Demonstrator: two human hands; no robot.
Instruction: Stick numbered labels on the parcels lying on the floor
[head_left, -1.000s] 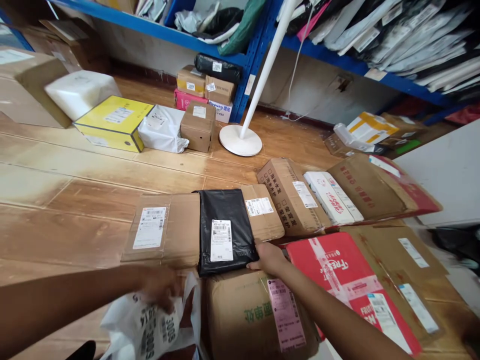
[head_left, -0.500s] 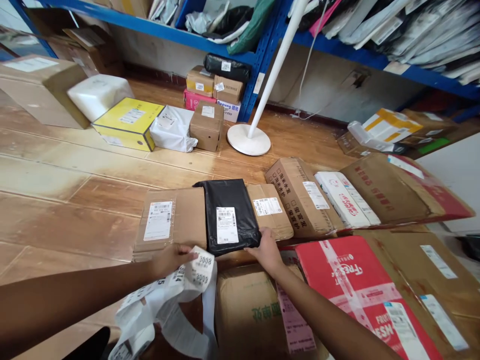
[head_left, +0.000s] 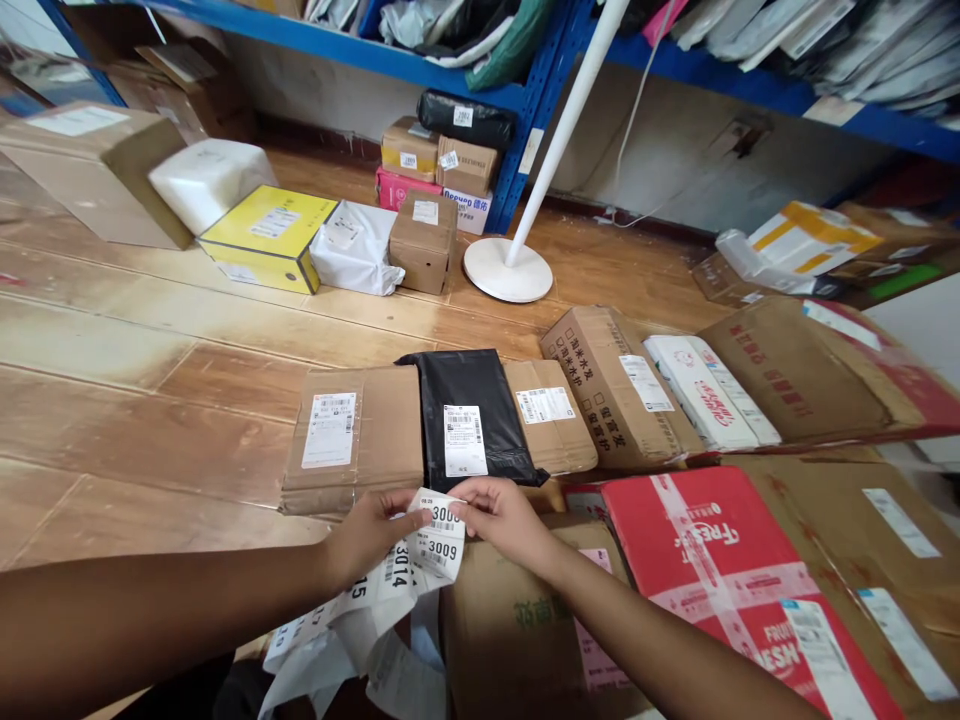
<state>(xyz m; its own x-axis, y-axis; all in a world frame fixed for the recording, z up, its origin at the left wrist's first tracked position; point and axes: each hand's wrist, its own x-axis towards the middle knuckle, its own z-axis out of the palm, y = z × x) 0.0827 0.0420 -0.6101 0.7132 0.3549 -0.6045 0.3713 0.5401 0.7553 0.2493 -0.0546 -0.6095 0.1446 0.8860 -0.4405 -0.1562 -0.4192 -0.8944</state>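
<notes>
Label strip (head_left: pixel 420 560): white numbered stickers on a long backing sheet, held low in the middle of the head view, just in front of the black poly mailer (head_left: pixel 474 415) and over a brown carton (head_left: pixel 517 620). Your left hand (head_left: pixel 367 535) pinches the strip's upper edge between thumb and fingers. Your right hand (head_left: pixel 499 515) has its fingertips closed narrow on the corner of the top sticker; I read it as the start of a peel.

Doing it well, as I judge it:
- hold the backing taut with your left hand, or the sheet will curl up with the sticker
- lift from the corner, slow and flat, so it doesn't fold onto itself
- keep the printed number facing up
- the loose tail hangs below, so watch that it doesn't snag

Counts:
- hands: two, both on the strip
- readable stickers: about four ("3009", "3014", a partly covered "300", a "15"); the rest are folded, can't tell
- parcels in the row just past your hands: three, a flat cardboard mailer (head_left: pixel 352 435), the black mailer, and a smaller cardboard mailer (head_left: pixel 550 415)
- red fruit box (head_left: pixel 720 570): one, right of your forearm
- yellow box (head_left: pixel 266 235): one, far left
- white lamp base (head_left: pixel 508 270): one
</notes>
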